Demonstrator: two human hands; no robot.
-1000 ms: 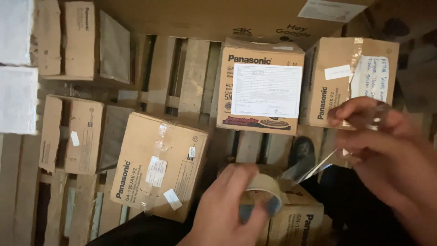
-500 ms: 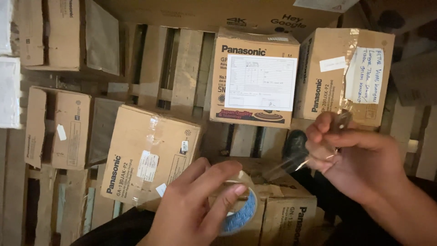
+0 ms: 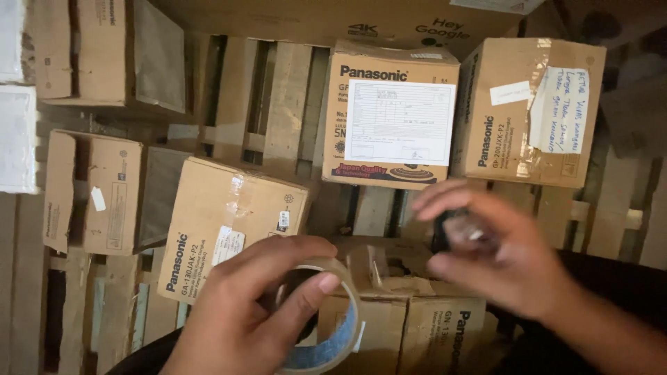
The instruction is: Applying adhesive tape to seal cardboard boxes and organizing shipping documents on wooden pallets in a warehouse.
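My left hand (image 3: 253,312) grips a roll of clear packing tape (image 3: 332,326) low in the middle of the view, thumb on top and fingers through its core. My right hand (image 3: 497,253) is blurred, just right of the roll, with its fingers closed around a crumpled strip of clear tape (image 3: 467,235). Both hands hover over a small brown cardboard box (image 3: 403,316) whose top flaps look partly raised.
Several brown cardboard boxes lie on wooden pallet slats (image 3: 288,104): one with a white label sheet (image 3: 392,111), one with a handwritten note (image 3: 531,111), one tilted at the left (image 3: 233,219). White boxes (image 3: 17,139) stand at the far left edge.
My right hand dropped and moved toward the roll, bunching the pulled strip of tape. My left hand turned the roll more upright. The camera view shifted slightly.
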